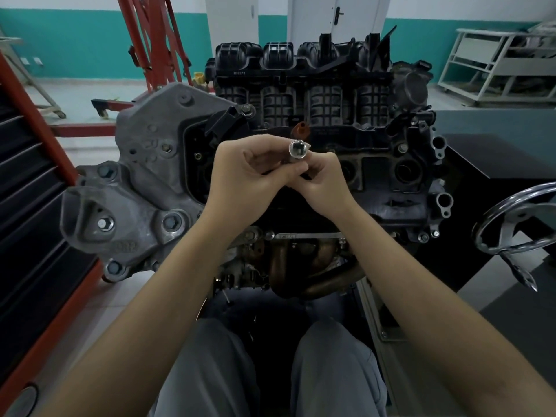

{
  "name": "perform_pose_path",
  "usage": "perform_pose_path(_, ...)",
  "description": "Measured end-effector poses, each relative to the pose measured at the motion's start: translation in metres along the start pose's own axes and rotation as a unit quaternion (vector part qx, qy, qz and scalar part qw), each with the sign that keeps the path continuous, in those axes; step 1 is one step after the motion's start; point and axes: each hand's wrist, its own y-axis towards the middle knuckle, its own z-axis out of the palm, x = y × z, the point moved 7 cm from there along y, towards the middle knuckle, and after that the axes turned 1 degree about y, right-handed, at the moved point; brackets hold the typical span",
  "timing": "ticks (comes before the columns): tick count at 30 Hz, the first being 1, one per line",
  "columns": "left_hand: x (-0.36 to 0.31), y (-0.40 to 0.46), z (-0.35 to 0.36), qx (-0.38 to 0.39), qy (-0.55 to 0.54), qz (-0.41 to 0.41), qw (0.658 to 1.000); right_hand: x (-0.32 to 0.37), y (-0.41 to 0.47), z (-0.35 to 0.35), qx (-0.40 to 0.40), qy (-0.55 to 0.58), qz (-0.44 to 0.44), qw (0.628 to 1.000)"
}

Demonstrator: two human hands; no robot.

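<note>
While socket (297, 148) hovers over engine (376, 188) middle: step, probably fitting tool together.
Left hand (240, 176), right hand (325, 179): both pinch socket.
Next: seat squarely on bolt.

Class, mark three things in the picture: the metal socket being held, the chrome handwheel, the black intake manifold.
metal socket (298, 148), head view, its open round end.
chrome handwheel (483, 233), head view, left of its rim.
intake manifold (278, 54), head view, a top runner.

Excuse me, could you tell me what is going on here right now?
A seated person holds a small shiny metal socket in both hands in front of a black and grey car engine. The left hand and right hand pinch its lower part; its open end faces the camera.
</note>
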Motion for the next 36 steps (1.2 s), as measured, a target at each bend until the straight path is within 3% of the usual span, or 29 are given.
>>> perform_pose_path(7,-0.0018,0.0003,-0.0066,-0.051,0.065,0.004,0.997,-0.0034,0.0014,0.0000,-0.006,-0.008,0.000,1.000)
perform_pose_path(12,-0.0015,0.0018,0.0008,0.006,0.012,0.004,1.000,-0.0021,-0.0001,0.0013,-0.004,-0.012,0.000,1.000)
perform_pose_path(18,-0.0003,-0.0003,-0.0066,-0.072,0.037,-0.002,0.997,-0.0025,0.0025,-0.0013,-0.024,-0.015,0.013,1.000)
perform_pose_path(24,-0.0002,0.0010,-0.0042,-0.022,-0.040,-0.010,0.999,-0.0022,0.0016,-0.0006,-0.010,-0.012,0.011,1.000)
perform_pose_path(29,-0.0041,0.0011,-0.0067,-0.061,0.047,0.008,0.997,-0.0056,0.0024,-0.0039,-0.028,-0.005,0.027,0.999)
perform_pose_path(33,0.0000,0.0005,-0.0061,-0.045,0.011,-0.006,0.999,-0.0031,0.0026,0.0027,0.015,-0.021,0.014,1.000)
perform_pose_path(36,-0.0015,0.0007,-0.0035,-0.010,-0.014,-0.005,1.000,-0.0055,0.0027,0.0000,-0.003,-0.008,0.020,1.000)
